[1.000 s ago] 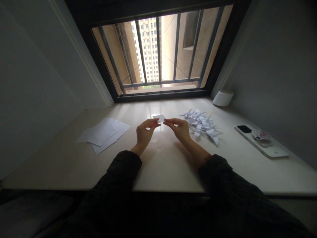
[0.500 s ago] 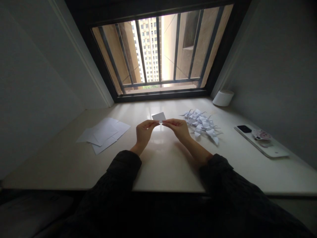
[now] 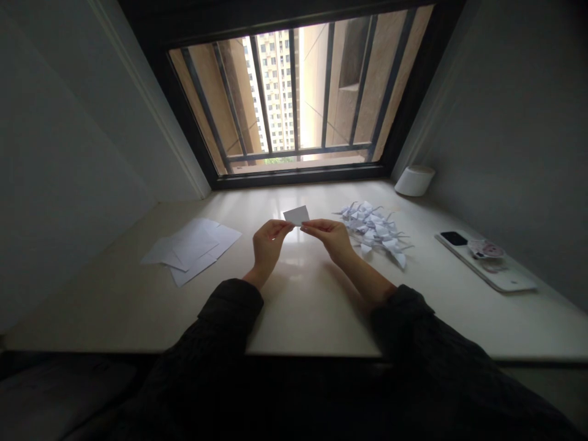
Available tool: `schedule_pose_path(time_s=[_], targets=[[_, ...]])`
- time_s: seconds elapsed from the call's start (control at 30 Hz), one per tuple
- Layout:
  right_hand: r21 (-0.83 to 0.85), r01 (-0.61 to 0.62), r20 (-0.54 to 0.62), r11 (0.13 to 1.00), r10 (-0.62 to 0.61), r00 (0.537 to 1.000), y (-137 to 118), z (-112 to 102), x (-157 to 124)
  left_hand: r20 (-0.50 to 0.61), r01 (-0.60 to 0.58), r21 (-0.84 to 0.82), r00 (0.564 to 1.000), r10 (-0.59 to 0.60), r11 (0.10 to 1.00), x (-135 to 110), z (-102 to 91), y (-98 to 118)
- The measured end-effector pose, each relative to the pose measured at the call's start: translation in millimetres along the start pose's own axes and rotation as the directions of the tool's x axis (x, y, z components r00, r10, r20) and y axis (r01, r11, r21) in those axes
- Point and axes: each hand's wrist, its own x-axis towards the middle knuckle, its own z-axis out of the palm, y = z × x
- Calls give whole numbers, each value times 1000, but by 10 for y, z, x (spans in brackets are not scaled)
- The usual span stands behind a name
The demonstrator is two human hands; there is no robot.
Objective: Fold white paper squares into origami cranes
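Note:
A small four-sided piece of paper (image 3: 297,214), greyish against the window light, is held up above the table between my two hands. My left hand (image 3: 270,240) pinches its lower left corner between thumb and fingers. At the lower right corner my right hand (image 3: 331,236) grips it the same way. My fingers cover part of the lower edge, and I cannot tell whether the paper is folded in layers. Just right of my right hand lies a pile of folded white paper cranes (image 3: 374,229).
Several white paper sheets (image 3: 197,245) overlap on the left of the pale tabletop (image 3: 294,318). A phone (image 3: 487,260) with a round grip on its back lies at the right. A white cylindrical object (image 3: 414,181) stands in the back right corner, by the barred window (image 3: 296,98).
The paper has tilted so that more of its face shows, and it sits slightly higher. My left fingers have shifted a little to the left along its lower edge.

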Motion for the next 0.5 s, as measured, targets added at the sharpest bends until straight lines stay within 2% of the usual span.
schedule_pose_path(time_s=[0.2,0.33,0.5], targets=[[108,-108,-15,988,111,994,94,-4,45,-1,76,-70,997,-76,995,-34,31,63],[160,-220,-17,962,226,974,128,-16,68,-10,75,-77,997,-76,994,-46,36,68],[199,-265,3,944,270,963,114,-14,69,-8,49,-55,999,-49,997,-46,19,36]])
